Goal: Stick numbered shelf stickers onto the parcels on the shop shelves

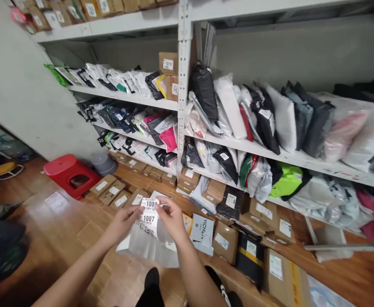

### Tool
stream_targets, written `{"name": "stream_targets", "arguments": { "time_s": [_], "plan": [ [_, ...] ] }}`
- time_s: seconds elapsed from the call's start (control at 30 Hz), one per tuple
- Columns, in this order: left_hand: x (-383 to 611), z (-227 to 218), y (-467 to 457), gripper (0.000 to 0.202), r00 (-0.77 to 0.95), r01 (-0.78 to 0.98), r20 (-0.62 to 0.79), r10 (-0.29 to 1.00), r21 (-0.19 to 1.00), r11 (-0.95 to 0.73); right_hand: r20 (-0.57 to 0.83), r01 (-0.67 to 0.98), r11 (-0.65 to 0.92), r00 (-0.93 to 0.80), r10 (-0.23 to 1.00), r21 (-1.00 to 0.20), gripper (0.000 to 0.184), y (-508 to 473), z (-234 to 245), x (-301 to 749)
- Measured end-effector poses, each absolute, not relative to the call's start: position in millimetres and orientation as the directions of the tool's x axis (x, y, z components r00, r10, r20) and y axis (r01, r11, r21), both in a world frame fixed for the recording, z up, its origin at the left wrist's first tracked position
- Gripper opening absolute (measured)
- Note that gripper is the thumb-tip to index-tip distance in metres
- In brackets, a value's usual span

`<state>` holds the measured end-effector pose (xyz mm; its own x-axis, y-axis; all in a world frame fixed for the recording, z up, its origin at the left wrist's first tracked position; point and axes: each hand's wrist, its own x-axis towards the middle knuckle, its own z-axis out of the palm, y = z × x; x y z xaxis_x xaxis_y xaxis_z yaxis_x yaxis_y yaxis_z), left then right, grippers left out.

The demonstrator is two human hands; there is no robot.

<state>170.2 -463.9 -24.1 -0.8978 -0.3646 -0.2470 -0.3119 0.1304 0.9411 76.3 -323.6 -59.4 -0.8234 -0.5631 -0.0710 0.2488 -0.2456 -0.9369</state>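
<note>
On wooden floor (87,230): cardboard boxes (113,191), red stool (62,167) toward the wall-side edge. On white shelf (321,168): bagged parcels (283,117) along front edge.

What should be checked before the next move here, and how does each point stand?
1. Left hand has hold of the label strip: ok.
2. Right hand has hold of it too: ok.
3. Lower number readable: ok, it shows 1007.
4. Upper number fully readable: cannot tell; its last digit is unclear beside the right thumb.
5. Upper label peeled off its backing: cannot tell.
6. Floor free right up to the shelf: not ok; boxes stand along it.
</note>
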Motion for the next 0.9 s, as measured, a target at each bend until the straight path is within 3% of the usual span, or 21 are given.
{"name": "stream_targets", "arguments": {
  "time_s": [0.33, 0.57, 0.73, 0.9],
  "plan": [
    [173.8, -68.1, -510.4, 0.044, -0.924, -0.306, -0.260, -0.280, 0.943, 0.134, -0.227, 0.347, -0.191, -0.856, -0.465, -0.918, 0.027, -377.5, -93.6, 96.8],
    [148.4, -114.2, -530.1, 0.037, -0.918, -0.339, -0.275, -0.286, 0.918, 0.204, -0.308, 0.421, -0.195, -0.848, -0.431, -0.886, 0.037, -395.6, -152.2, 77.3],
    [136.2, -185.1, -561.4, 0.039, -0.907, -0.420, -0.381, -0.179, 0.842, 0.338, -0.403, 0.467, -0.180, -0.863, -0.304, -0.866, 0.024, -412.7, -225.0, 86.1],
    [139.4, -297.4, -581.6, 0.033, -0.824, -0.484, -0.563, -0.057, 0.648, 0.588, -0.531, 0.543, -0.168, -0.839, -0.116, -0.822, 0.027, -430.3, -337.3, 128.1]
  ]
}}
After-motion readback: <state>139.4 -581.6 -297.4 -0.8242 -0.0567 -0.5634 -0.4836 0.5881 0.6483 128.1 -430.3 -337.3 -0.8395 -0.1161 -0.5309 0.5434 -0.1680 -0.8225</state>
